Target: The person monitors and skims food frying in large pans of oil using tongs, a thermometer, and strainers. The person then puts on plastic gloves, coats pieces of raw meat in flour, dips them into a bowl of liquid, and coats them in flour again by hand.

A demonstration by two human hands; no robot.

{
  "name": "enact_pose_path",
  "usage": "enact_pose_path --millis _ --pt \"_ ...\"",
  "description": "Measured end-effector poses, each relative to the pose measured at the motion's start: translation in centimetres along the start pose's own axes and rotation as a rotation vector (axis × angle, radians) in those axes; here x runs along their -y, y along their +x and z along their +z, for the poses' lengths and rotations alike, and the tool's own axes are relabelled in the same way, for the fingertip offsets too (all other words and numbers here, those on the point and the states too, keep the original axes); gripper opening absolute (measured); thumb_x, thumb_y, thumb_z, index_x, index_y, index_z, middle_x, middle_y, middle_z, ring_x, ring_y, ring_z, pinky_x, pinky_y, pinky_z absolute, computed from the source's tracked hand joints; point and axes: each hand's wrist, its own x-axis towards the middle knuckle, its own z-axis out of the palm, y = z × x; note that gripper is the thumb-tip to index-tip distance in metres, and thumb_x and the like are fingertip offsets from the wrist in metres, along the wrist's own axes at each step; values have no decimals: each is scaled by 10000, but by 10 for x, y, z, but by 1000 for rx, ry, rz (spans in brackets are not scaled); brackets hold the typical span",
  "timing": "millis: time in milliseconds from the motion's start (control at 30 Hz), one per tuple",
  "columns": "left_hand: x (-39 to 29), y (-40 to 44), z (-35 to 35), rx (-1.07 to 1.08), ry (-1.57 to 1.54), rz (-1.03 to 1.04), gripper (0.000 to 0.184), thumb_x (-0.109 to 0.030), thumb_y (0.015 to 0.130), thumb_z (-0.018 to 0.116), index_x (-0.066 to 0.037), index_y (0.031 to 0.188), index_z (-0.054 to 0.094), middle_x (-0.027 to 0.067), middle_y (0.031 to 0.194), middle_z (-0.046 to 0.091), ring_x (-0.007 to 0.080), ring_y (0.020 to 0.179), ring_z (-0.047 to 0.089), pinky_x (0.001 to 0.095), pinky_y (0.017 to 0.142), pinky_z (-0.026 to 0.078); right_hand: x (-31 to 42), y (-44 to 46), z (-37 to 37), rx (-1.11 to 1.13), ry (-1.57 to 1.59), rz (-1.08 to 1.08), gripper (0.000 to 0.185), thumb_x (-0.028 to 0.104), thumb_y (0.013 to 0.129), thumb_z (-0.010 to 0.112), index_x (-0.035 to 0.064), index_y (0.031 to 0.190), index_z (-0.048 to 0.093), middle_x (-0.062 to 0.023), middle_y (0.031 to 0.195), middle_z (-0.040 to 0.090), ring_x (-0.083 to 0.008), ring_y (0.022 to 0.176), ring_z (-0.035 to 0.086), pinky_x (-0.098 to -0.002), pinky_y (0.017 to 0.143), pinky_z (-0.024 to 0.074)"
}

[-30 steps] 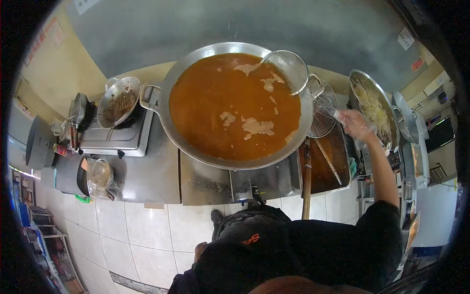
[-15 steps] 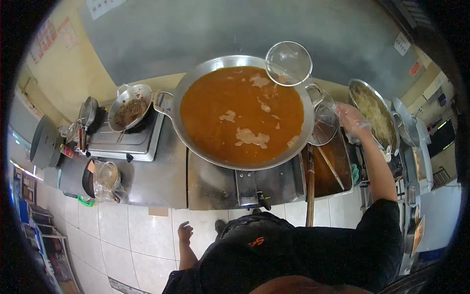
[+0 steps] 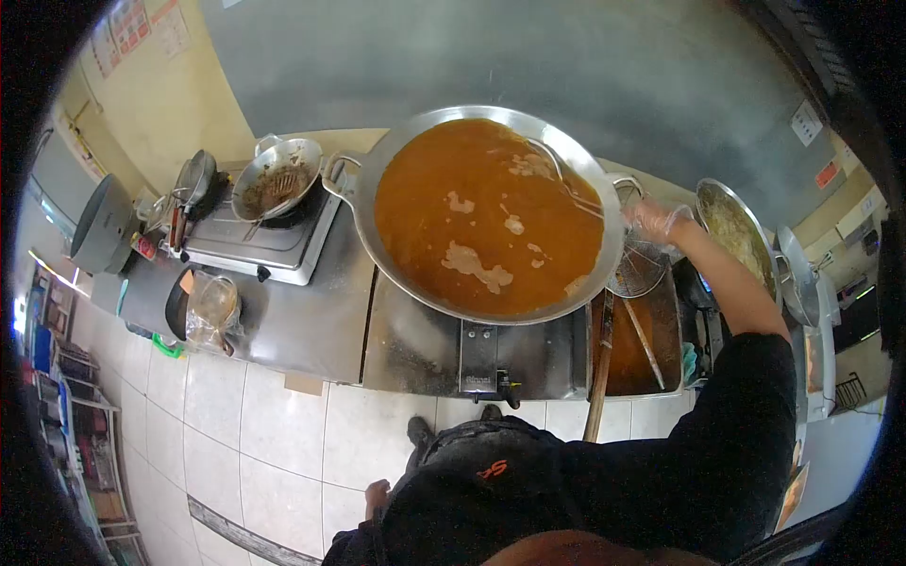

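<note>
A big metal wok point(image 3: 366, 203) is full of orange-brown liquid with pale patches on it. My right hand point(image 3: 653, 223), in a clear plastic glove, is closed round the handle of a skimmer point(image 3: 563, 179) at the wok's right handle. The skimmer's round head is partly sunk in the liquid at the upper right. Below that hand a wire strainer point(image 3: 640, 274) lies over a tray point(image 3: 665, 330) of brown liquid. My left hand point(image 3: 377, 494) hangs low beside my body, away from the counter; its fingers look curled, and nothing shows in them.
On the left, a small pan point(image 3: 304, 184) stands on a portable stove point(image 3: 300, 247), near a plastic-wrapped bowl point(image 3: 213, 304). A pot point(image 3: 739, 222) with pale contents stands at right. A long wooden handle point(image 3: 599, 382) sticks out past the counter's front edge.
The skimmer has gone from above the wok's rim down into the liquid. The view has shifted, moving the left-side things rightward. My left hand's fingers, spread half a second ago, are now curled.
</note>
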Motion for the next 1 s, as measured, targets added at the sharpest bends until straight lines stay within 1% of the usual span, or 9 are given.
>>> enact_pose_path --millis 67,100,167,267,333,467,667,767,1000 --pt "-4 -4 13 66 7 -83 194 -263 740 610 -74 770 582 134 762 602 352 703 582 458 612 463 -13 -1 26 -174 67 -297 247 194 900 469 69 1082 580 -195 807 611 -333 756 616 -448 699 492" --pt "-6 -2 18 132 -2 -156 230 -305 755 593 -76 768 583 137 744 599 352 703 583 456 605 460 2 -12 16 -174 67 -296 247 194 900 469 69 1082 580 -195 807 611 -333 756 616 -448 699 492" --pt "-3 1 18 194 -8 -222 269 -347 769 577 -77 766 583 139 727 595 353 702 584 455 599 456 52 -44 -23 268 409 8 315 285 938 449 50 1092 592 -80 649 564 -195 573 566 -359 572 468" --pt "3 14 16 -20 -285 -133 333 -389 770 573 -59 794 604 120 681 582 302 676 596 409 599 465 76 -67 -18 211 466 -130 390 339 952 431 35 1150 573 1 576 486 -105 499 475 -285 515 422" --pt "1 34 11 -115 -710 -584 287 -331 789 609 -64 893 626 72 688 578 222 641 587 365 547 457 100 -83 -25 214 525 -108 381 330 952 430 20 1115 580 0 572 483 -108 504 476 -286 515 422" --pt "-20 65 -46 -152 -1334 -901 232 -138 809 625 -106 1037 596 16 780 581 143 627 553 279 479 413 135 -116 -35 210 653 -26 346 310 954 423 4 968 584 2 564 469 -101 519 464 -293 517 420" --pt "-48 95 -137 -177 -1152 -718 230 -143 806 622 -98 1031 601 10 777 584 120 606 540 267 473 414 171 -139 -23 298 1164 133 293 315 932 499 38 912 594 29 584 421 -97 531 428 -270 486 377" --pt "-33 108 -144 -100 -1167 -707 238 -140 798 631 -104 1032 603 12 791 591 116 619 540 266 493 424 218 -137 -20 62 1062 173 296 322 929 506 51 829 571 34 581 411 -87 530 422 -265 475 361" --pt "-3 135 -154 -55 -1134 -717 249 -136 776 648 -107 1021 610 24 808 607 117 606 526 277 508 443 246 -152 -16 100 1143 213 453 502 894 483 78 739 528 24 533 396 -107 488 390 -269 464 347"
